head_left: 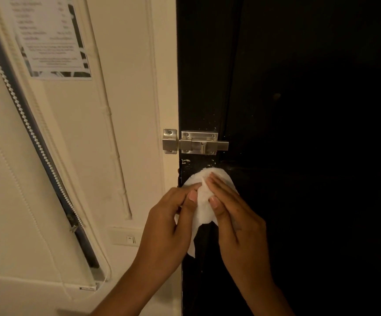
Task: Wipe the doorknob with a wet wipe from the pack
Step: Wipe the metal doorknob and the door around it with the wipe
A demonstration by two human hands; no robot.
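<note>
Two hands met on a white wet wipe (202, 201) held against the black door (299, 110). The left hand (166, 226) pinched the wipe's left edge between thumb and fingers, and the right hand (237, 215) pressed its fingers over the top and right of the wipe. The wipe bulged as though draped over something round, but the doorknob itself was hidden beneath it. Just above sat a metal slide bolt (195, 142), bridging the door and the cream frame (169, 87). Farther left, a printed notice (53, 37) hung on the wall.
</note>
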